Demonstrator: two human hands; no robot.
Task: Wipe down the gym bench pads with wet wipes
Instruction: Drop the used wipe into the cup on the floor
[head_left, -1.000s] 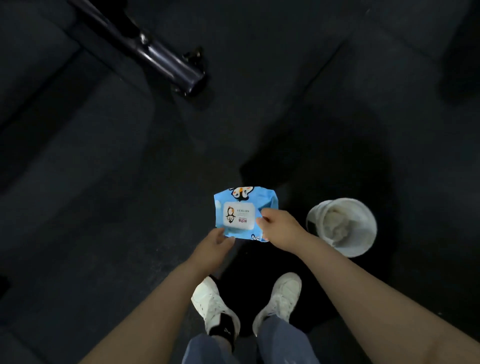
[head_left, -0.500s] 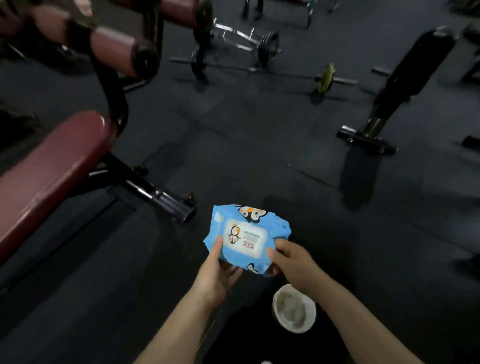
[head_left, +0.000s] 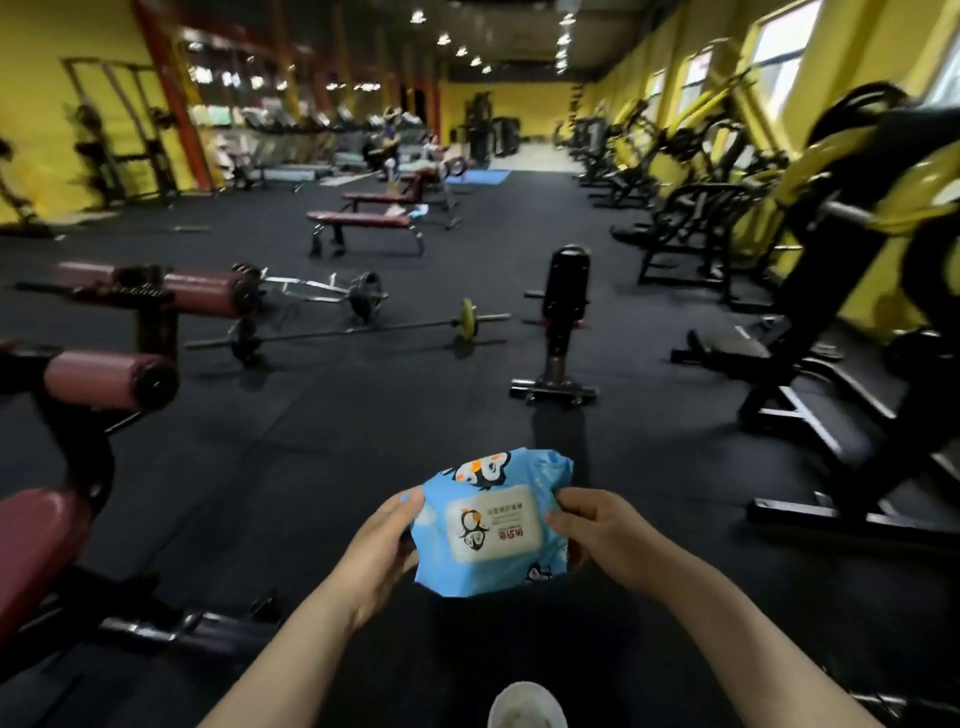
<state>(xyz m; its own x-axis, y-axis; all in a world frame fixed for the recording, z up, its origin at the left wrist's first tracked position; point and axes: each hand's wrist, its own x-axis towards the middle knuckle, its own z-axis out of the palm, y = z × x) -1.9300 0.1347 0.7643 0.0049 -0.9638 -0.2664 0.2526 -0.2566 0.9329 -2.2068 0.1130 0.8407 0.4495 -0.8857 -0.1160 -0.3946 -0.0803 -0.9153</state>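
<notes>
One blue wet-wipe pack (head_left: 493, 525) is held low in the middle, at about 6 o'clock, flat with its white lid flap facing up. Two hands hold it. The left hand (head_left: 376, 545) cups the pack's left edge, fingers curled underneath and thumb on the top corner. The right hand (head_left: 605, 535) pinches the right edge, thumb on top near the flap, fingers wrapped below.

One maroon bench pad (head_left: 36, 545) sits at 8 o'clock, cut off by the left edge, so its full length is not visible. Above it, at 9 to 10 o'clock, are two maroon roller pads (head_left: 104, 379) on a black post, the upper one blurred. Farther off, at 12 o'clock, stand two more flat benches (head_left: 363, 219), one behind the other, with something pale lying on the nearer one that is too small to tell.

One barbell (head_left: 353, 330) with a yellow plate lies on the black floor (head_left: 363, 415) at 11 o'clock; a second bar behind it is hard to make out. One white bucket (head_left: 527, 709) shows at the bottom edge, only its rim in view. The yellow machines (head_left: 857, 218) along 2 o'clock are smeared and cannot be counted.
</notes>
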